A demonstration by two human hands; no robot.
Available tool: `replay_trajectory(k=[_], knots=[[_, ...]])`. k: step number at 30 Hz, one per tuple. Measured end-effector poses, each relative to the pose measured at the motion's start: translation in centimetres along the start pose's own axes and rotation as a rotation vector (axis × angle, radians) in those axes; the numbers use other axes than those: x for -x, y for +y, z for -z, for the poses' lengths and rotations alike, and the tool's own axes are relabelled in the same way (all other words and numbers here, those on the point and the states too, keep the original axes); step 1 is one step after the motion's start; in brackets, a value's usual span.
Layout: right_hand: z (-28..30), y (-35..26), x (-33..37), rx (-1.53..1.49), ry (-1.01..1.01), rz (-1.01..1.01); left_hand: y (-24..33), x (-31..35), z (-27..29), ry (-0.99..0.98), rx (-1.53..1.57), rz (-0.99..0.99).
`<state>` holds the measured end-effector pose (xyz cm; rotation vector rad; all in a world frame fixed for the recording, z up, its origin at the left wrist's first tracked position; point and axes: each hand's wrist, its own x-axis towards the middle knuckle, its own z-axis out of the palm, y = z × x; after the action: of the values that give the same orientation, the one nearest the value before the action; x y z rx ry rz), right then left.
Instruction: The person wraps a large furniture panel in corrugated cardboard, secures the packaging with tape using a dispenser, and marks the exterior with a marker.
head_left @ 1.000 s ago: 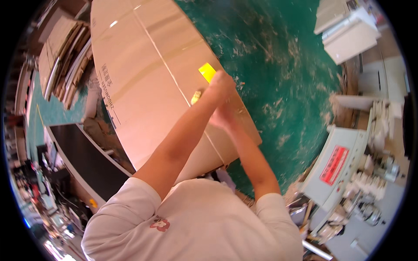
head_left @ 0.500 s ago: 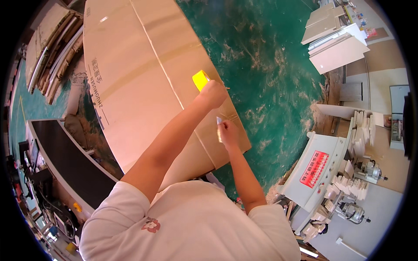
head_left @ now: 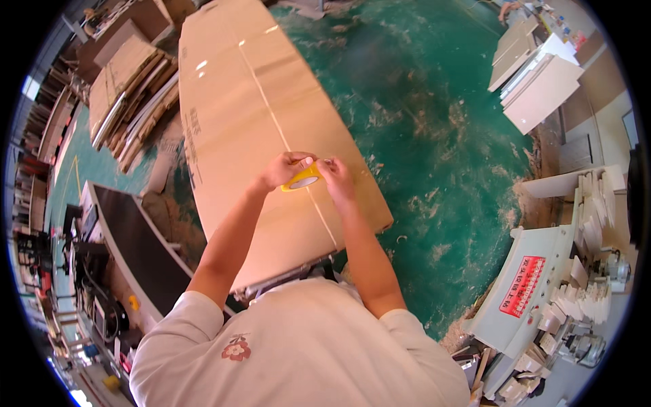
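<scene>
Green, dusty floor [head_left: 434, 142] spreads past the right edge of a long cardboard box [head_left: 244, 112], and a stack of boards [head_left: 135, 95] sits beyond its left edge. From where I stand, the yellow roll of tape [head_left: 301, 176] is held just above the box, towards the end nearest the person [head_left: 298, 339]. Their left hand [head_left: 286, 169] is clamped on the roll; the right hand [head_left: 337, 180] curls against its other side, though I cannot tell whether those fingertips are pinched together.

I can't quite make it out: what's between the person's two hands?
A yellow tape roll is between the left hand and right hand, in the head view.
</scene>
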<state>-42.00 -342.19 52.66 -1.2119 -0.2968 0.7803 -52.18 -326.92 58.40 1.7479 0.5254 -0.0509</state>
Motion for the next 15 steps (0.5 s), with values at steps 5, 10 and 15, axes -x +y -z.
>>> replay_trajectory(k=[5, 10, 15], knots=[[12.1, -0.5, 8.1, 0.742, 0.24, 0.501, 0.3, 7.7, -4.5, -0.214, -0.033, 0.08], [26.0, 14.4, 21.3, 0.305, 0.764, -0.075, 0.5, 15.0, -8.8, -0.367, -0.427, -0.061], [23.6, 44.5, 27.8, 0.559, 0.326, -0.309, 6.9, 15.5, -15.9, -0.823, -0.842, -0.579]])
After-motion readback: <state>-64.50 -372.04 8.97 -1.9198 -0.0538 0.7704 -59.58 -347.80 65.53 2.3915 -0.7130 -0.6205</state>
